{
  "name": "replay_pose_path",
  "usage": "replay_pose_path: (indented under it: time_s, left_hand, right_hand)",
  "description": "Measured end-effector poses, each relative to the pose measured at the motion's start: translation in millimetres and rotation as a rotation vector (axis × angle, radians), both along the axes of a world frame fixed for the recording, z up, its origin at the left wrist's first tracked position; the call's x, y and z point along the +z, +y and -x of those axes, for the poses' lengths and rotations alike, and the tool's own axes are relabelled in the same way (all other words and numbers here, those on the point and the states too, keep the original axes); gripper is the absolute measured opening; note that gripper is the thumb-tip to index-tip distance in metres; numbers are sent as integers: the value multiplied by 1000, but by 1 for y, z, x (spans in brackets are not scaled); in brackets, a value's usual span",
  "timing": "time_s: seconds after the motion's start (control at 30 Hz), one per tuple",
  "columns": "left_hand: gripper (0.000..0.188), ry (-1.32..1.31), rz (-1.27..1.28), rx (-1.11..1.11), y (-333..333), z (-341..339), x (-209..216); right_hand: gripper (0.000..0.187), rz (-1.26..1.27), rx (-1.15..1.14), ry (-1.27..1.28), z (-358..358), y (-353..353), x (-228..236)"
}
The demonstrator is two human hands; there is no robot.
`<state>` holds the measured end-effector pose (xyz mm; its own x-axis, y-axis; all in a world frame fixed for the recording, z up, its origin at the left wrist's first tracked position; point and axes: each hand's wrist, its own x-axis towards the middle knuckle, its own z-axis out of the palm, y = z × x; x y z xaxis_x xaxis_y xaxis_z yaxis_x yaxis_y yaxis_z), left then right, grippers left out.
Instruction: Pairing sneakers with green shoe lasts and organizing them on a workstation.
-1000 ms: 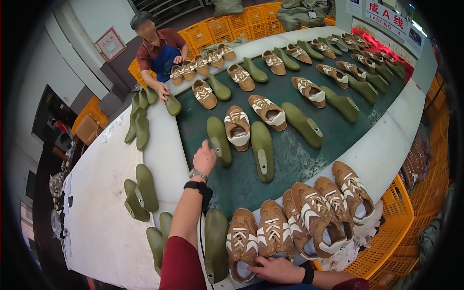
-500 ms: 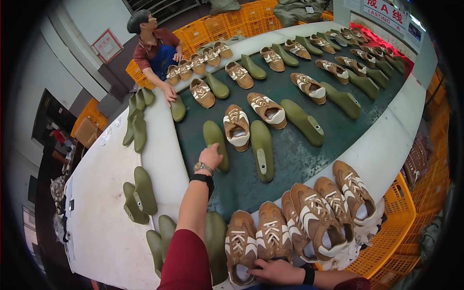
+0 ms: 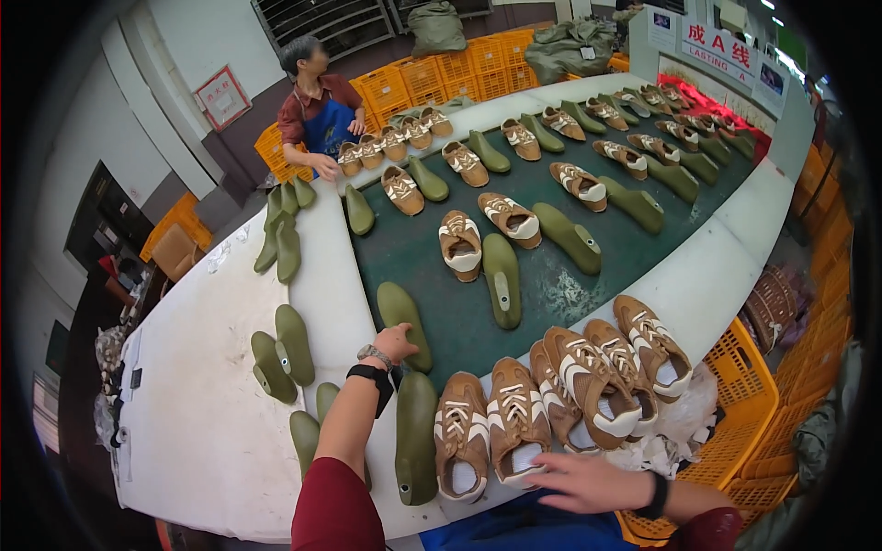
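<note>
At the near left corner of the green tabletop, my left hand (image 3: 393, 342) has its fingers closed around the edge of a green shoe last (image 3: 399, 308). My right hand (image 3: 597, 482) is open, its fingers stretched by the heel of a brown-and-white sneaker (image 3: 520, 411). Left of that sneaker stands another sneaker (image 3: 461, 424), and beside it a green last (image 3: 416, 436). Farther in on the green surface lie a sneaker (image 3: 459, 241) and a last (image 3: 501, 275) side by side.
Rows of sneakers and lasts cover the green surface (image 3: 634, 243). More lasts (image 3: 294, 342) lie on the white border at left. Across the table a co-worker (image 3: 322, 110) in a blue apron rests a hand near the far corner. An orange crate (image 3: 749, 395) stands at right.
My left hand has brought the last nearer to me, away from the sneaker beside it. My right hand has shifted right to the neighbouring sneaker and opened. The co-worker's hand has left a last.
</note>
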<state>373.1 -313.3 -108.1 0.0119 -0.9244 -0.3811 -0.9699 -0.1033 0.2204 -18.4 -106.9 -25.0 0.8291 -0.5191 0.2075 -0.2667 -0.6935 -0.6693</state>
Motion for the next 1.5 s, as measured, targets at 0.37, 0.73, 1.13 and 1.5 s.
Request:
replay_pose_path:
  time_s: [0.37, 0.73, 1.13, 1.5]
  left_hand:
    - [56, 163, 353, -121, 121, -33, 144]
    - [65, -8, 402, 291, 311, -94, 118]
    - [55, 120, 401, 375, 308, -66, 74]
    - [62, 127, 515, 297, 328, -74, 24]
  right_hand:
    - [24, 790, -473, 1189, -10, -219, 240]
    - [27, 266, -469, 776, -223, -374, -66]
    - [20, 178, -582, 495, -246, -395, -138]
    - [23, 359, -302, 490, -163, -343, 42]
